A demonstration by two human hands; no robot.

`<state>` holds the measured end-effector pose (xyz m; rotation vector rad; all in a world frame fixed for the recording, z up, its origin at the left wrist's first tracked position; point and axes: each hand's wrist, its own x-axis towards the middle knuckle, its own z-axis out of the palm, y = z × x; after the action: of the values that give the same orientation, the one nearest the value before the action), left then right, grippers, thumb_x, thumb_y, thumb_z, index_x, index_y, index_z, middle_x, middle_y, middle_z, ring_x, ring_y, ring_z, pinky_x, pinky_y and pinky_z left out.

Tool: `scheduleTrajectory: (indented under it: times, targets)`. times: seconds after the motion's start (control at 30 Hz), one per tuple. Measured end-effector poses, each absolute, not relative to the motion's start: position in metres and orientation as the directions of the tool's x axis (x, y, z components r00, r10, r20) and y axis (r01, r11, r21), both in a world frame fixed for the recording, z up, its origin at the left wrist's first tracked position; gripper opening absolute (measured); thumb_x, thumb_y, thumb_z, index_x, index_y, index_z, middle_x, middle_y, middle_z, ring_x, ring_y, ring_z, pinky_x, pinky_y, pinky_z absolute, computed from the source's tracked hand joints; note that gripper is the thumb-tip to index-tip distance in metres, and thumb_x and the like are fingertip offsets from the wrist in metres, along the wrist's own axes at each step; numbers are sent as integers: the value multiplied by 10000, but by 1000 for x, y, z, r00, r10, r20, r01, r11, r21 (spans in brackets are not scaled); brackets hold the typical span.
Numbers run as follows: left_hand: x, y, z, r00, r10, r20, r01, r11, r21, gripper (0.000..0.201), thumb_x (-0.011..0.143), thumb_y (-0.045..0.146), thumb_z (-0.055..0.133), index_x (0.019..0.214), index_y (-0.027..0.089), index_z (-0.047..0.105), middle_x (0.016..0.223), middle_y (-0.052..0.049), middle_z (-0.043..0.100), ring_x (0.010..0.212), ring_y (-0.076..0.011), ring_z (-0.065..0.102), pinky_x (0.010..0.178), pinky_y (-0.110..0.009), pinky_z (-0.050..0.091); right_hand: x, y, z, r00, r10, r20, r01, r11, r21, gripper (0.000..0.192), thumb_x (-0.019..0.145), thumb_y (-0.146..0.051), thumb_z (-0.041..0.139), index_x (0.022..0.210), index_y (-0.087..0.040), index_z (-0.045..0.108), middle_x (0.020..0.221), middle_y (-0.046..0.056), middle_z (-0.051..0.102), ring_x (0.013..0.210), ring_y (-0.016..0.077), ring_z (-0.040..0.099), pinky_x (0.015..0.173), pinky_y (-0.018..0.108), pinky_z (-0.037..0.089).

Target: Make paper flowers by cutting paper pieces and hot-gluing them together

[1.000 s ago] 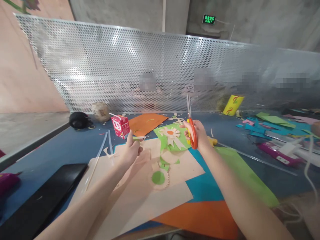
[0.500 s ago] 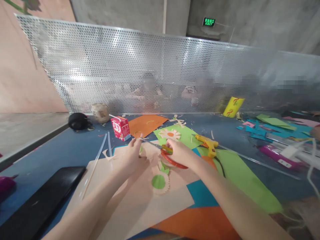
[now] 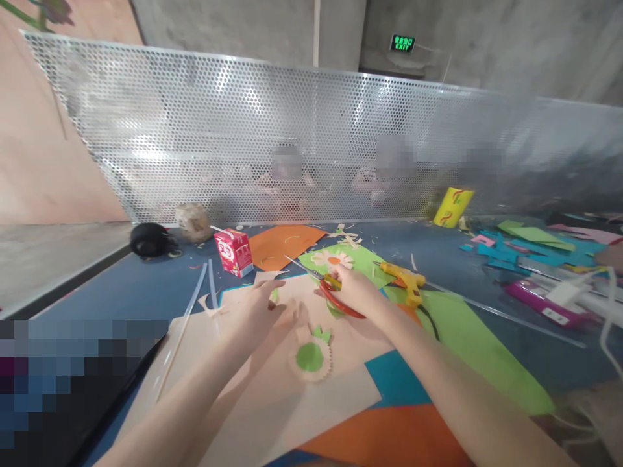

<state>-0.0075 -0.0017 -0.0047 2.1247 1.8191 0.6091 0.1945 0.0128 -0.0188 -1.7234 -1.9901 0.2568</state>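
My right hand (image 3: 355, 288) is closed round a pair of scissors (image 3: 311, 270) with red and yellow handles, the blades pointing up and to the left. My left hand (image 3: 256, 305) is curled in a pinch with a small cream paper piece (image 3: 267, 277) at its fingertips. Below and between the hands, a cream scalloped disc with a green centre (image 3: 309, 358) lies on a large cream sheet (image 3: 272, 408). Beyond the scissors, a cream paper flower with an orange centre (image 3: 334, 260) rests on green paper (image 3: 370, 266).
A red drink carton (image 3: 233, 251) with a straw stands behind my left hand. To the right are a yellow glue gun (image 3: 409, 282), a clear stick and a purple power strip (image 3: 545, 303). Paper scraps lie far right. A perforated metal screen (image 3: 243, 130) borders the table; people sit beyond it.
The scissors have drawn back from the left fingers, and their blades now stand apart from that hand. My left hand has shifted slightly left and down.
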Motion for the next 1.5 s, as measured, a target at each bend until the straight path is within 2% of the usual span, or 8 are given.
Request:
scheduleTrajectory:
  times: [0.13, 0.3, 0.43, 0.57, 0.67, 0.9, 1.1, 1.5]
  targets:
    - [-5, -5, -4, 242, 929, 279, 704, -366, 609, 306, 753, 217, 487, 1051, 223, 555, 942, -25, 661, 711, -147, 614, 671, -283, 480, 196, 14, -16, -61, 966, 250, 859, 179, -480, 374, 667, -555, 565, 768, -210, 463, 663, 35, 591, 606, 200, 556, 491, 245, 329]
    - [-5, -10, -6, 297, 791, 534, 555, -598, 578, 244, 789, 277, 509, 1017, 236, 584, 912, -26, 666, 735, -143, 602, 707, -297, 490, 199, 9, -8, 42, 932, 360, 757, 206, -620, 268, 722, -464, 534, 769, -218, 439, 667, 14, 597, 595, 177, 561, 535, 258, 378]
    - [-3, -12, -7, 212, 792, 572, 351, -608, 712, 268, 772, 261, 550, 1035, 218, 581, 857, -29, 657, 768, -135, 615, 733, -278, 506, 190, -2, 3, 76, 929, 363, 354, 315, -881, 255, 682, -362, 606, 733, -228, 394, 642, -29, 587, 534, 136, 548, 496, 239, 405]
    - [0, -15, -7, 221, 825, 519, 246, -562, 789, 289, 766, 237, 563, 1053, 202, 558, 821, -28, 651, 768, -137, 625, 675, -252, 518, 173, -18, 12, -81, 966, 245, -11, 245, -969, 296, 659, -297, 640, 757, -227, 370, 732, -36, 597, 446, 75, 493, 418, 202, 400]
    - [0, -17, -6, 279, 778, 563, 343, -629, 698, 254, 786, 206, 536, 1038, 201, 561, 810, -28, 660, 705, -126, 619, 615, -240, 506, 167, -26, 12, -154, 949, 277, -100, 264, -959, 288, 657, -242, 650, 771, -223, 387, 746, -40, 587, 477, 61, 489, 448, 188, 410]
    - [-5, -16, -9, 487, 372, 790, 482, -869, 112, 344, 797, 74, 488, 1104, 222, 536, 887, -45, 649, 797, -138, 595, 687, -272, 484, 168, -29, 8, -128, 923, 363, -108, 350, -930, 327, 625, -157, 679, 758, -228, 389, 711, -55, 555, 642, 93, 563, 614, 224, 458]
    - [-9, -25, -4, 479, 162, 863, 358, -933, -24, 552, 759, 14, 520, 1260, 216, 405, 948, -59, 635, 914, -166, 559, 770, -324, 484, 168, -42, 17, -179, 876, 447, -117, 432, -894, 314, 662, -89, 637, 785, -247, 396, 689, -65, 561, 513, 74, 504, 481, 206, 432]
    - [-9, -43, 17, 565, 110, 818, 315, -945, -90, 377, 797, 102, 483, 1170, 153, 487, 915, -93, 676, 861, -198, 605, 715, -340, 526, 173, -44, 16, -256, 836, 486, -26, 497, -867, 268, 682, -107, 610, 779, -280, 430, 666, -55, 571, 517, 112, 536, 453, 253, 458]
